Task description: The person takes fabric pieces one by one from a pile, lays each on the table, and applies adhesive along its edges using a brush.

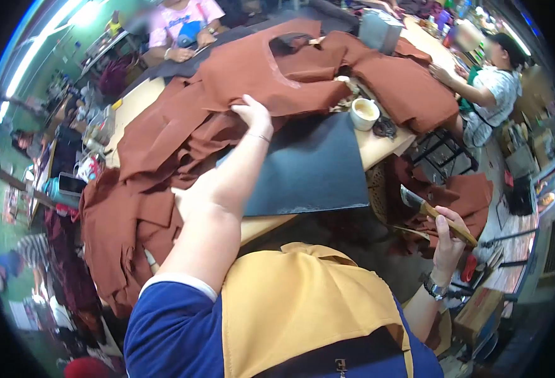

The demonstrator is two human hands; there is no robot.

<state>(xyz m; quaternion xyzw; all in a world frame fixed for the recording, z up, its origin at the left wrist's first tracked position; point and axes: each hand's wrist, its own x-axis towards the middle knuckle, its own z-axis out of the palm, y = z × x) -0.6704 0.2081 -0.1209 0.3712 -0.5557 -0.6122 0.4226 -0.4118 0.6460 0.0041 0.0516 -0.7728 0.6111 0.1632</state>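
My left hand point(252, 114) reaches over the table to the near edge of a large reddish-brown sheet point(243, 66). Its fingers look stretched out and apart, touching or just above the sheet. Below that arm lies a dark blue-grey board point(312, 167) at the table's front edge. At the right, clear of the table, my right hand point(447, 242) is closed around the wooden handle of a flat brush point(431, 211), its head pointing up and left. A white cup point(365, 114) of cream-coloured paste stands just beyond the board's right corner.
More reddish-brown pieces point(132, 220) hang off the table's left side, and others point(409, 88) lie at the right. A grey metal box point(380, 30) stands behind. One person point(186, 25) is across the table, another point(494, 88) at the right. A cardboard box point(479, 315) is low at the right.
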